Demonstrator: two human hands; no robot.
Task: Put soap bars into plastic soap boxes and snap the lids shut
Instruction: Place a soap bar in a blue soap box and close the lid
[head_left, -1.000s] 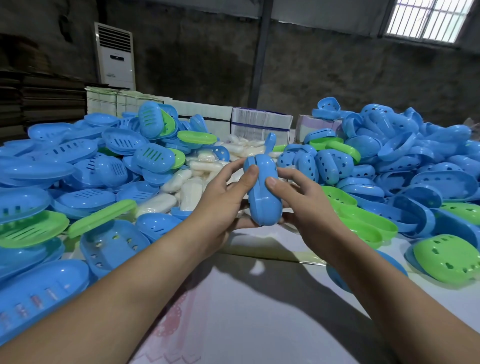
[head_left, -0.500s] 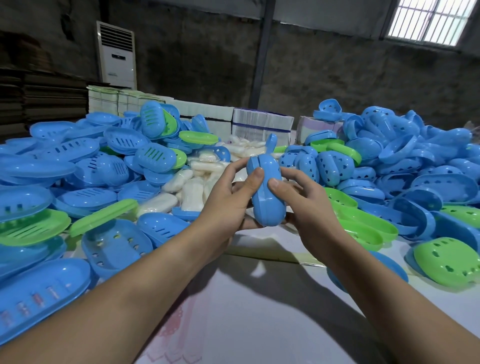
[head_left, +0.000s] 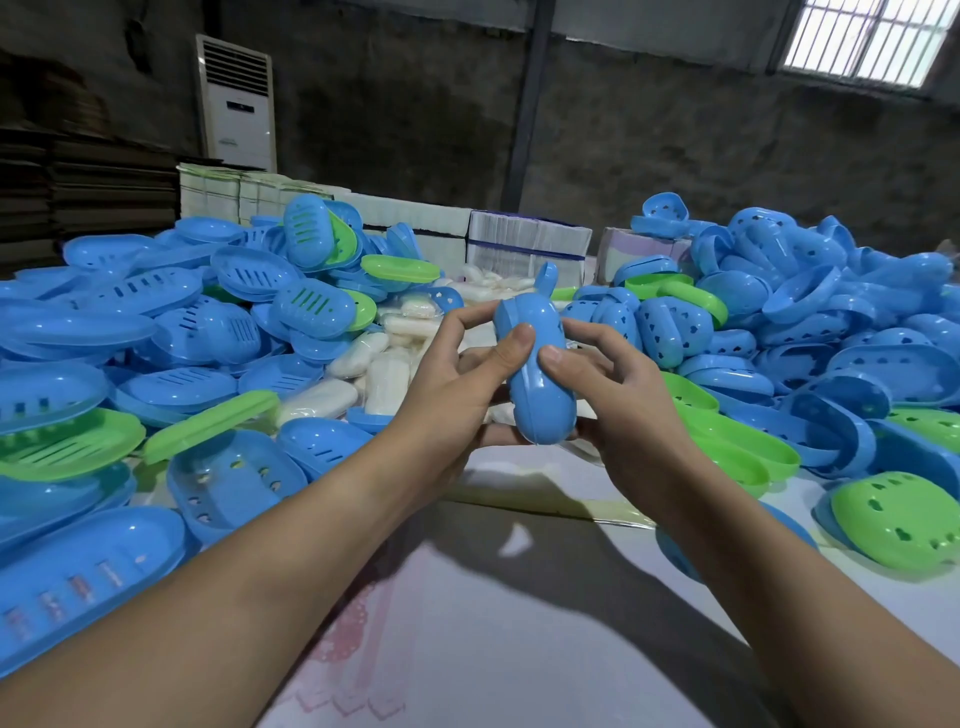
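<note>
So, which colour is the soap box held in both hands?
Blue, seen in the head view: soap box.

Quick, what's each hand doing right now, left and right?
Left hand: gripping the blue soap box, thumb pressed on its top.
Right hand: gripping the same box from the other side, thumb on top.

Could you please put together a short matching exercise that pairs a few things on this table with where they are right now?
Things:
1. blue soap box
2. soap bars
3. green perforated lid
4. air conditioner

Places:
A. against the back wall, far left
B. gripped between the left hand and the right hand
C. heaped in the middle, between the plastic piles
D. on the table near the right edge

Pairs: 1-B, 2-C, 3-D, 4-A
</note>
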